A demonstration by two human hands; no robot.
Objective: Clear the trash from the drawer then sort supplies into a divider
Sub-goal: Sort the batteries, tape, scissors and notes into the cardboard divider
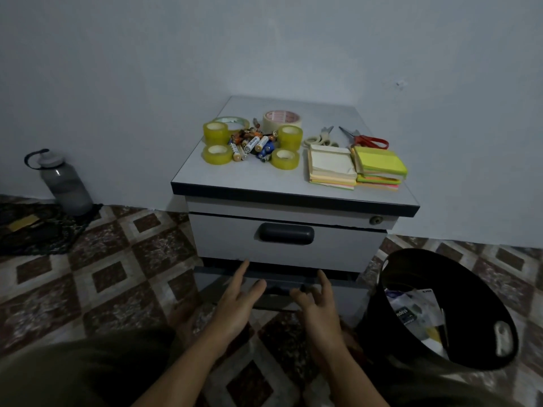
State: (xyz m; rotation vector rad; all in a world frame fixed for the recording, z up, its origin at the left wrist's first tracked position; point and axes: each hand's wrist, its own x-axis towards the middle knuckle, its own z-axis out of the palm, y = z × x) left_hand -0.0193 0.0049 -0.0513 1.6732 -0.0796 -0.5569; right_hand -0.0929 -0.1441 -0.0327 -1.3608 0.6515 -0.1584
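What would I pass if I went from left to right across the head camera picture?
Grey plastic water bottle → heap of small batteries → pale-handled scissors → round black plastic trash bin. The tape rolls, red scissors and sticky notes overlap these, so they are left out.

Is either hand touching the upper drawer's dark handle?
Apart. Head view: left hand and right hand hover below the handle, with drawer front visible between.
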